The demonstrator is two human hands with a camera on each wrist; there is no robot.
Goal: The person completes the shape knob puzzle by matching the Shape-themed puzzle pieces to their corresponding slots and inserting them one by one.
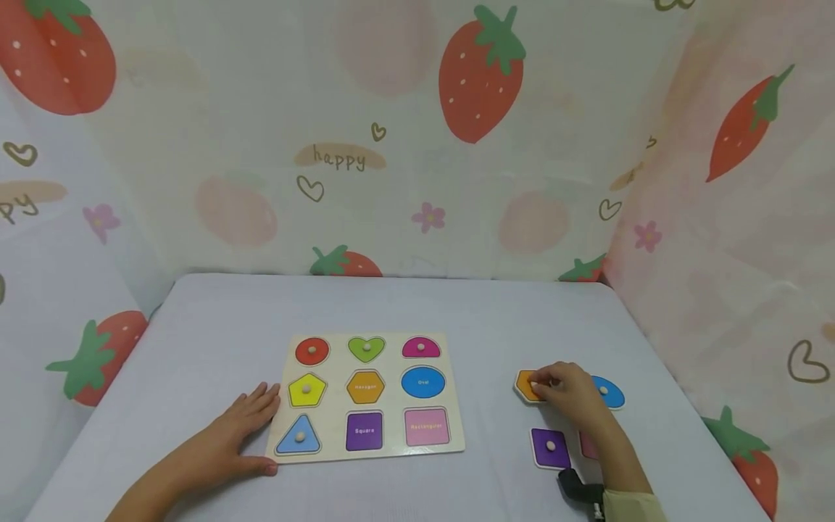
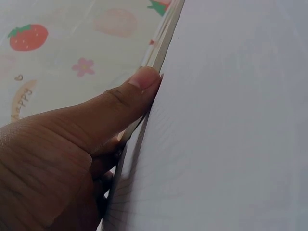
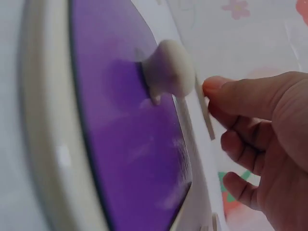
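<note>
A wooden shape puzzle board (image 1: 391, 453) lies on the white table. My left hand (image 1: 228, 438) rests at its left edge with fingers spread, fingertips and thumb against the border. In the left wrist view the thumb (image 2: 120, 103) lies along the board's edge. Off to the right, my right hand (image 1: 574, 395) pinches the knob of an orange hexagon puzzle piece (image 1: 524, 386) between thumb and fingers. A purple square piece (image 1: 546, 453) lies just nearer than that hand and fills much of the right wrist view, its knob (image 3: 171, 70) large in front.
A blue oval piece (image 1: 609, 392) and a pink piece (image 1: 588, 445) lie partly behind the right hand and arm. On the board, red circle (image 1: 306, 355), heart, half circle, pentagon and triangle have knobs; hexagon, oval, square and rectangle spots show printed words. Strawberry-patterned cloth walls surround the table.
</note>
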